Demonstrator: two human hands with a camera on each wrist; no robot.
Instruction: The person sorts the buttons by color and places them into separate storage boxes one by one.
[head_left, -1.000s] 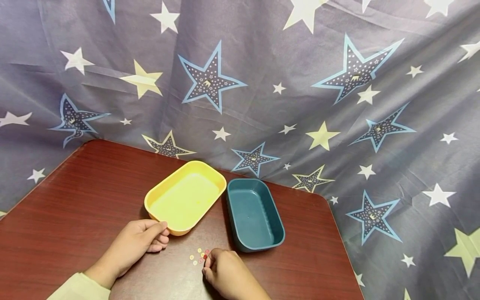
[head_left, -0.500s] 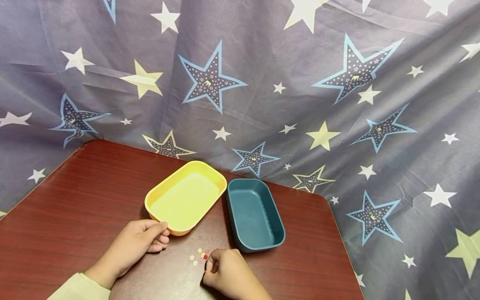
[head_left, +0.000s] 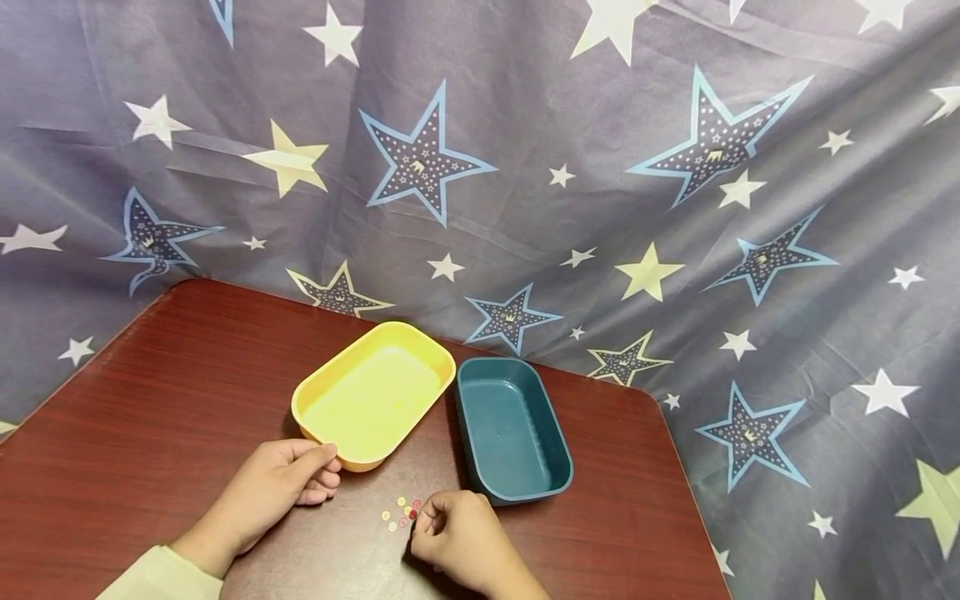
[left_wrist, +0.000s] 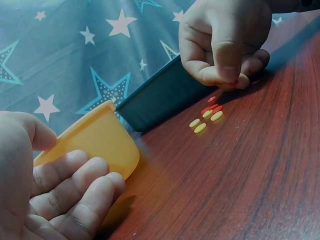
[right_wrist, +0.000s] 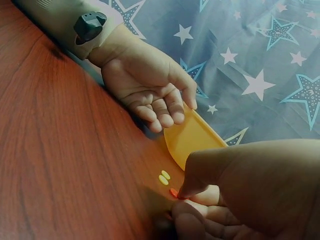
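Observation:
A yellow plastic tray [head_left: 375,400] stands slightly left of the middle of the table. My left hand [head_left: 281,479] pinches its near left corner, thumb on the rim and fingers below. Several small yellow buttons [left_wrist: 200,128] and red buttons [left_wrist: 212,99] lie in a loose cluster in front of the trays. Just right of the cluster, my right hand [head_left: 465,537] is low over the table with thumb and index finger together. A speck of a small red button [left_wrist: 233,85] shows at those fingertips in the left wrist view; the fingers hide most of it.
A dark teal tray [head_left: 513,433] stands right beside the yellow one, its near end close to my right hand. Both rest on the reddish-brown wooden table [head_left: 187,400]. A grey curtain with stars [head_left: 525,167] hangs behind the table's far edge.
My right hand has shifted slightly right, its knuckles a little farther from me, and its thumb and index finger make a rounder loop. The left hand and both trays keep their places.

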